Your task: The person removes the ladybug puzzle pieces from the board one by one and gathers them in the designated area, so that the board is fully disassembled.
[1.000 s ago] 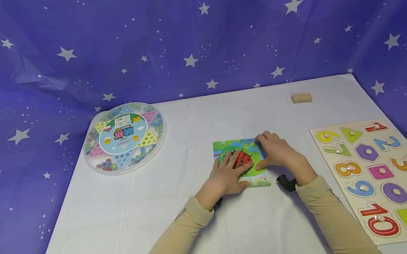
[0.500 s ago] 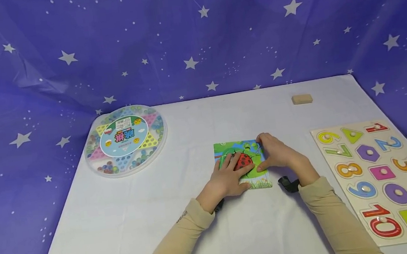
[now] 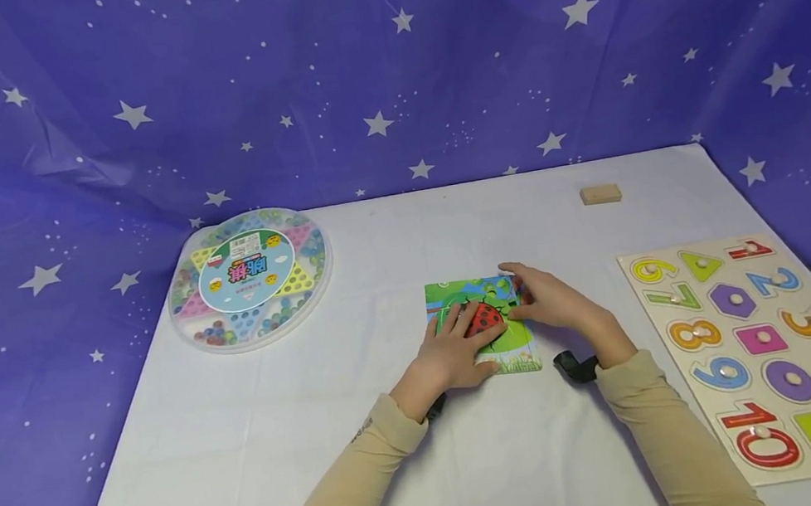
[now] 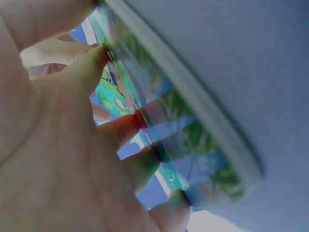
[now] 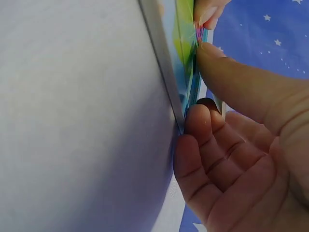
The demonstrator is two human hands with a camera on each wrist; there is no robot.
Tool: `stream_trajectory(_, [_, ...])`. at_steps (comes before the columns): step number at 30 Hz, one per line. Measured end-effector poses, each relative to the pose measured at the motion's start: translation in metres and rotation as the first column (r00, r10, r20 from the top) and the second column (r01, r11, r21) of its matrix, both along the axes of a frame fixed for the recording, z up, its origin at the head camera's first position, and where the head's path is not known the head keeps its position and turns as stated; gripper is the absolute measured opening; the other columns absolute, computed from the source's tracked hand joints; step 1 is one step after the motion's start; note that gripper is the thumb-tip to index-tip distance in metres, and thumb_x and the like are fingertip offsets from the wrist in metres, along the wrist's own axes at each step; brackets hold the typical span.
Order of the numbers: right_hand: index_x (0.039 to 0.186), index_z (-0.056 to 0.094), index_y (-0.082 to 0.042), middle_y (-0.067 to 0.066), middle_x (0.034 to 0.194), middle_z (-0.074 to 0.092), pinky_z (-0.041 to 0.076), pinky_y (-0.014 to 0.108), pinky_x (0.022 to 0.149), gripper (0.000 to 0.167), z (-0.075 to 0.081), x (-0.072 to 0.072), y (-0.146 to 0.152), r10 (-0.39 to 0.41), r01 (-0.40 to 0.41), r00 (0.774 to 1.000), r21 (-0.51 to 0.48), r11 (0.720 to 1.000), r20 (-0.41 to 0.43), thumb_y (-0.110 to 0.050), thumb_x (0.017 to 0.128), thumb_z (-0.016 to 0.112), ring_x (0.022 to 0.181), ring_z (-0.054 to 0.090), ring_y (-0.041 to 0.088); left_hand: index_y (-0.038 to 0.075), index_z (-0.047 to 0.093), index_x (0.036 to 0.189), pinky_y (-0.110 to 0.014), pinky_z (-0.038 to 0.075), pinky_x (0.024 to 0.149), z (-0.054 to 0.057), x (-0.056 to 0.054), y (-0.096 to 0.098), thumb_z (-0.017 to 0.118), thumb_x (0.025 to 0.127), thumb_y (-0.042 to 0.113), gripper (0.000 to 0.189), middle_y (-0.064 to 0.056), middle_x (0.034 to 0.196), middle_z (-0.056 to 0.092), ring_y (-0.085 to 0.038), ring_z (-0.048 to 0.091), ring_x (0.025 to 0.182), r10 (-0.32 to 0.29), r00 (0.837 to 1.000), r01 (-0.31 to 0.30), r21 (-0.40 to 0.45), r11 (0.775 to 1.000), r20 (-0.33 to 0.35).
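A square ladybug jigsaw puzzle lies on the white table, its red spotted ladybug on a green leaf. My left hand rests over its left and middle part with the fingers spread and fairly straight, fingertips pressing on the picture in the left wrist view. At the upper right edge my right hand pinches a puzzle piece, whose thin edge shows tilted up beside the fingers in the right wrist view. The thumb touches the picture surface. Most of that piece is hidden by the fingers.
A round Chinese checkers box with marbles stands at the back left. To the right lies a wooden number and shape board with knobbed pieces. A small wooden block lies at the back right. A starry purple curtain surrounds the table.
My right thumb has moved up along the puzzle's right side, closer to the index finger, and the right fingers have shifted at the upper right corner. The left hand stays in place.
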State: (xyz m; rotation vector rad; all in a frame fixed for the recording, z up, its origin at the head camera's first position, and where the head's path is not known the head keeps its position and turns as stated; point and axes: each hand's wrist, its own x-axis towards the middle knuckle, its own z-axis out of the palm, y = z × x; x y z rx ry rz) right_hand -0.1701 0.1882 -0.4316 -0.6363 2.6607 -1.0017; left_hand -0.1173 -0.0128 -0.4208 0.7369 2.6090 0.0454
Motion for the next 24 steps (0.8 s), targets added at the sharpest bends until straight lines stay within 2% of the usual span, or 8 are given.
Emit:
stream_trajectory(8, [0.121, 0.049, -0.003, 0.007, 0.087, 0.054, 0.04, 0.031, 0.062, 0.049, -0.001, 0.0, 0.007, -0.06, 0.06, 0.998, -0.037, 0.997, 0.002, -0.01, 0.078, 0.072, 0.068, 0.048, 0.015, 0.046, 0.018, 0.141, -0.048, 0.01, 0.106, -0.001, -0.002, 0.001, 0.041, 0.088, 0.058, 0.059, 0.0, 0.151, -0.001, -0.024, 0.001, 0.137, -0.004, 1.0, 0.004, 0.002, 1.0, -0.006])
stream_trajectory(13, [0.119, 0.049, -0.004, 0.006, 0.081, 0.055, 0.042, 0.03, 0.06, 0.049, 0.002, 0.003, 0.019, -0.125, 0.13, 0.991, -0.134, 0.982, 0.05, -0.012, 0.077, 0.073, 0.067, 0.05, 0.018, 0.047, 0.017, 0.141, -0.048, 0.008, 0.106, -0.002, -0.002, 0.002, 0.04, 0.088, 0.058, 0.059, 0.0, 0.151, -0.002, -0.024, -0.001, 0.137, -0.009, 1.0, 0.009, 0.006, 1.0, 0.004])
stream_trajectory(17, [0.121, 0.048, -0.003, 0.009, 0.081, 0.057, 0.042, 0.028, 0.056, 0.052, 0.007, 0.005, 0.041, -0.192, 0.202, 0.979, -0.183, 0.962, 0.074, -0.016, 0.078, 0.073, 0.066, 0.051, 0.019, 0.047, 0.017, 0.141, -0.048, 0.008, 0.106, -0.002, -0.001, 0.001, 0.041, 0.088, 0.057, 0.059, 0.0, 0.151, -0.002, -0.024, 0.0, 0.137, -0.012, 1.0, 0.011, 0.029, 1.0, 0.003])
stream_trajectory(20, [0.124, 0.046, -0.001, 0.012, 0.084, 0.056, 0.043, 0.028, 0.056, 0.053, 0.012, 0.007, 0.063, -0.252, 0.263, 0.964, -0.16, 0.951, 0.087, -0.017, 0.08, 0.071, 0.068, 0.052, 0.02, 0.047, 0.017, 0.141, -0.048, 0.008, 0.106, -0.002, -0.001, -0.001, 0.041, 0.089, 0.056, 0.058, 0.0, 0.151, -0.001, -0.023, 0.0, 0.137, -0.007, 1.0, 0.007, 0.044, 0.999, 0.002])
stream_trajectory(24, [0.125, 0.046, 0.0, 0.013, 0.088, 0.053, 0.042, 0.03, 0.058, 0.051, 0.02, 0.012, 0.087, -0.339, 0.343, 0.937, -0.046, 0.938, 0.086, -0.014, 0.081, 0.068, 0.074, 0.05, 0.023, 0.047, 0.017, 0.141, -0.048, 0.007, 0.106, -0.001, -0.001, -0.002, 0.041, 0.089, 0.056, 0.058, 0.0, 0.151, -0.001, -0.023, -0.001, 0.137, -0.002, 1.0, 0.002, 0.045, 0.999, 0.008])
